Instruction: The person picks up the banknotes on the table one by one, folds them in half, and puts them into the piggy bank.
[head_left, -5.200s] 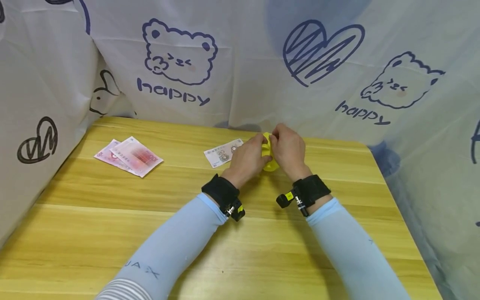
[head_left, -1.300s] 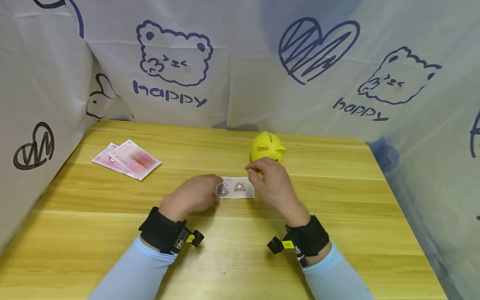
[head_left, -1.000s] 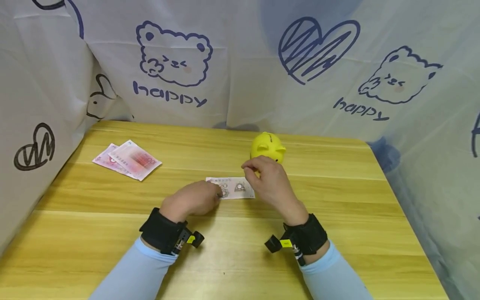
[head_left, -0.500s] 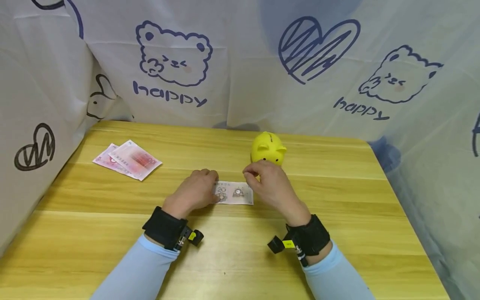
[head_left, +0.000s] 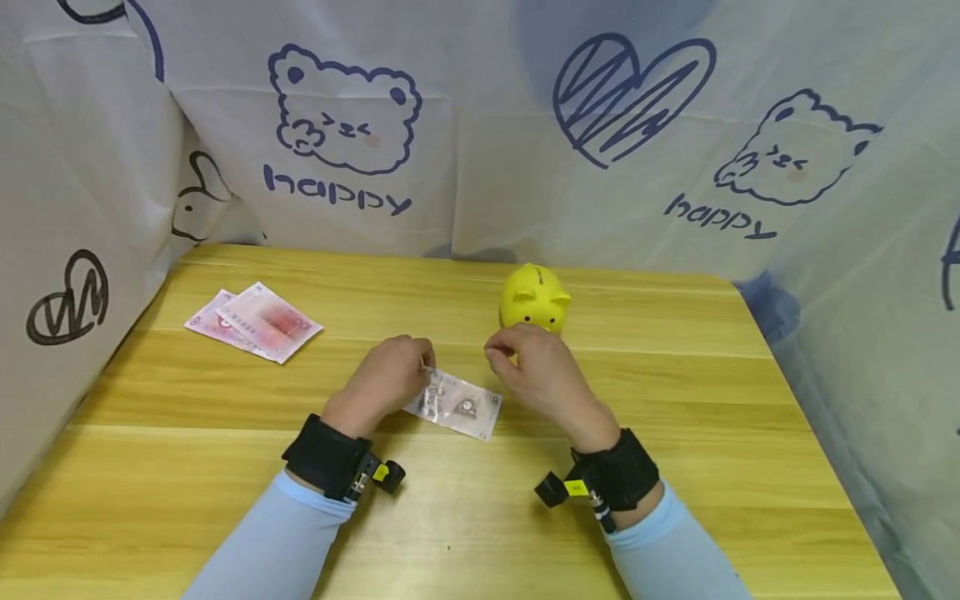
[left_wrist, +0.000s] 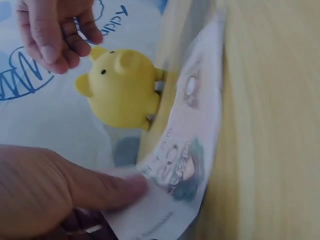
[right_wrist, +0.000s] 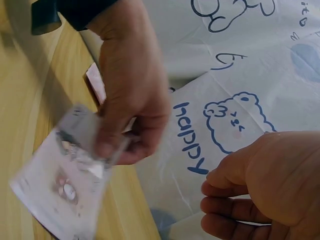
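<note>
Pale grey-green banknote [head_left: 454, 405], tilted, pinched by left hand [head_left: 388, 382]

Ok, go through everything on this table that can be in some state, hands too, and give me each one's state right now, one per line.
Left hand: pinches one end of the banknote.
Banknote: unfolded, one end lifted off the table in the left hand.
Right hand: fingers curled, holding nothing, just off the banknote.
Piggy bank: upright on the table, untouched, slot on top.
Pink banknotes: flat, overlapping, untouched.
</note>
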